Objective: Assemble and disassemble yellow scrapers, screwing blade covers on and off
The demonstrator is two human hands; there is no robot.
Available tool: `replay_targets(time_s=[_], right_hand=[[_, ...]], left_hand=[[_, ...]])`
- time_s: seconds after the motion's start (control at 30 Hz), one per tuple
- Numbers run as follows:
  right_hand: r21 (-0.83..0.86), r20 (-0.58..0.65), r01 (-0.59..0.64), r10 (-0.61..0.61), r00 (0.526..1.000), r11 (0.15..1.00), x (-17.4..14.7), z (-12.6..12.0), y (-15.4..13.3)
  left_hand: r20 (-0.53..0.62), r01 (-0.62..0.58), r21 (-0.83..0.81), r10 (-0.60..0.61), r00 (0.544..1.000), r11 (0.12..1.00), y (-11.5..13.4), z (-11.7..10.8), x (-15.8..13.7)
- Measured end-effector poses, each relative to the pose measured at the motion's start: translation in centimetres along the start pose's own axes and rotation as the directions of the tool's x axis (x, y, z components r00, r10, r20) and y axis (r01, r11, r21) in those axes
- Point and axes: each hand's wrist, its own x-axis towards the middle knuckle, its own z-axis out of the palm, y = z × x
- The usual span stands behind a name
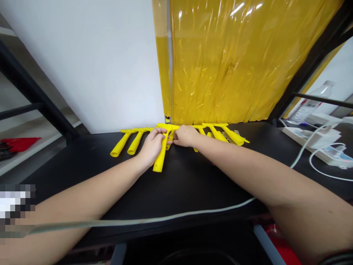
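Note:
A yellow T-shaped scraper handle (158, 163) with a hollow round grip points toward me over the black tabletop. My left hand (151, 146) is closed around its stem, just below the crossbar. At the crossbar's right end, my right hand (188, 135) has its fingers curled in and pinching; its fingertips are partly hidden. Behind my fingers another bit of yellow plastic shows. Two similar yellow handles (135, 142) lie left of my left hand. On the right lie several more yellow handles (234, 136), with small flat pieces among them.
A white panel (116, 73) and yellow plastic sheeting (234, 66) rise behind the black table (187, 187). A pale cable (176, 214) runs across the front. Power strips (328, 147) with white cords and a clear bottle (311, 103) stand at right. Black frame bars flank both sides.

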Motion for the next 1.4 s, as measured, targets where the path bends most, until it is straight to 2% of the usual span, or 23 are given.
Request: replay_targets(time_s=[0.17,0.27,0.43,0.53,0.67,0.87,1.0,1.1,1.27,1.4], right_hand=[[0.003,0.004,-0.015,0.015,1.0,1.0,0.0,-0.1,-0.3],[-0.003,0.006,-0.006,0.006,1.0,1.0,-0.4,-0.6,0.5],[0.004,-0.03,-0.036,0.036,0.999,0.999,-1.7,-2.0,4.3],[0.058,0.013,-0.077,0.076,0.997,0.995,-2.7,-2.2,6.7],[0.132,0.045,-0.053,0.048,0.998,0.99,-4.1,-1.7,8.2],[0.198,-0.039,0.0,0.008,0.999,0.98,-6.3,-1.8,9.4],[0.288,-0.094,-0.061,0.091,0.991,0.956,-7.7,-1.9,10.7],[0.304,-0.12,-0.034,0.074,0.99,0.952,-8.4,-1.2,11.1],[0.283,-0.12,0.001,0.034,0.992,0.959,-9.0,0.0,10.7],[0.296,-0.097,0.002,0.028,0.995,0.955,-9.2,0.0,10.6]], left_hand=[[-0.014,0.035,-0.027,-0.036,0.999,0.999,-0.1,-0.1,0.1],[-0.006,0.031,-0.047,-0.031,0.999,0.998,-0.1,-0.1,0.0],[0.031,0.029,-0.079,-0.027,0.999,0.996,-0.2,0.1,-0.1],[0.062,0.044,-0.075,-0.039,0.997,0.996,-0.2,0.2,-0.3],[0.123,0.05,-0.026,-0.046,0.991,0.998,-0.4,0.6,-0.6],[0.244,0.062,0.123,-0.091,0.966,0.99,-0.5,1.1,-1.1],[0.291,-0.007,0.332,-0.095,0.952,0.943,0.4,1.8,-0.8],[0.302,-0.072,0.453,-0.077,0.95,0.889,0.6,2.8,0.1],[0.336,-0.129,0.43,-0.025,0.942,0.894,-0.5,4.2,1.9],[0.314,-0.269,0.575,0.096,0.945,0.772,-0.6,4.7,2.9]])
